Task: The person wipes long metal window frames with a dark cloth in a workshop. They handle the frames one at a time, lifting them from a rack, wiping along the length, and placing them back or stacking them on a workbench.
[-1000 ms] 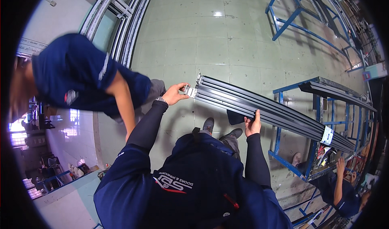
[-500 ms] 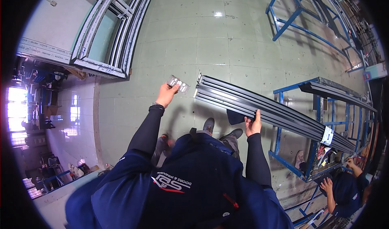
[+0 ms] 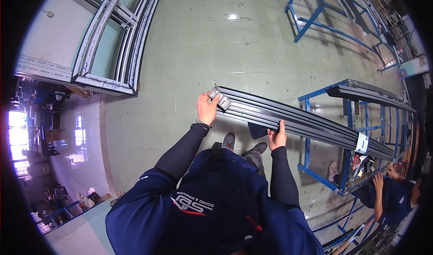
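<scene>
"What's in that left grip [image 3: 207, 110]?"

"A silver metal bracket [image 3: 223, 102], pinched at the fingertips. It overlaps the end of the dark profile [image 3: 311, 128]; I can't tell whether they touch."

"And the right grip [image 3: 277, 137]?"

"Thumb and fingers hold the profile's near edge. From there it runs left to the bracket and right, over the blue metal frame [image 3: 318, 179], past a white label [image 3: 362, 143]."
</scene>
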The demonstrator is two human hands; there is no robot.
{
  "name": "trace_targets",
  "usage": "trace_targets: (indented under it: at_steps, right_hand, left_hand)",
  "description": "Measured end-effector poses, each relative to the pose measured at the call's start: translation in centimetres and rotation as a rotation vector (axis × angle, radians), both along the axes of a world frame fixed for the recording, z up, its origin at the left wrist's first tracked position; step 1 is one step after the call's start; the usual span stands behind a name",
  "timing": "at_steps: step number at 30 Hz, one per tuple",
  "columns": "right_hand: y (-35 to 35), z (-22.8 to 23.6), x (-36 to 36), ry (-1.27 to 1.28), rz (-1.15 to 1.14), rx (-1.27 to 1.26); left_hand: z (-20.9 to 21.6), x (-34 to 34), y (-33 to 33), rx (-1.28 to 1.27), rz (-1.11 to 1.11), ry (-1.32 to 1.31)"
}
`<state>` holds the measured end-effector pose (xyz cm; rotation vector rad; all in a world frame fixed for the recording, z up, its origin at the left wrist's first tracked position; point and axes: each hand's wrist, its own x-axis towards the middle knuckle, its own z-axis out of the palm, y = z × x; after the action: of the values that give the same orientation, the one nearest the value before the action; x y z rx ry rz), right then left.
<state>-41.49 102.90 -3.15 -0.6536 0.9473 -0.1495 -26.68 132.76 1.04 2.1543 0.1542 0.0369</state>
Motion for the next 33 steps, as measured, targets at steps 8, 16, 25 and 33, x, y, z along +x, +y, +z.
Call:
trace_targets:
  at_steps: [8,16,25,33]
  right_hand:
    - [0.1,0.0,0.1,-0.013,0.002,-0.005]
    - [0.2,0.2,0.1,-0.005,0.001,-0.007]
    - [0.4,0.6,0.2,-0.021,-0.048,-0.006]
    - [0.4,0.1,0.1,-0.01,-0.046,0.011]
  left_hand:
    - [0.1,-0.4,-1.4,0.22,0.06,0.004]
    - [-0.4,-0.4,-1.9,0.252,0.034,-0.068]
    - [0.4,-0.6,-3.1,0.27,0.08,-0.043]
    - [-0.4,-0.2,-3.0,0.202,0.048,-0.045]
